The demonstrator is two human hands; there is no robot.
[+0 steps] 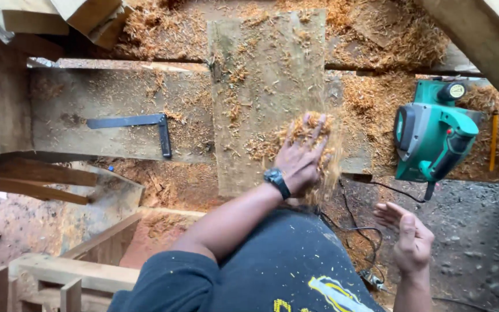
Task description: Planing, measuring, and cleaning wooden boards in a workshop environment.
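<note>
Our left hand (300, 156) lay flat and open on the plank (267, 98), brushing wood shavings (310, 128). Right of the plank, our right hand (408, 238) hung open, empty, below the green electric planer (431, 138).

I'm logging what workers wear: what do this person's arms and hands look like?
Both hands are bare, no gloves. The left hand has a dark wristwatch and a dark blue sleeve flecked with sawdust. The right hand and forearm show no sleeve.

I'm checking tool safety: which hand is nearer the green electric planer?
Right. The right hand hangs open just below the green electric planer, off the bench; the left hand sweeps shavings on the plank, farther left.
</note>
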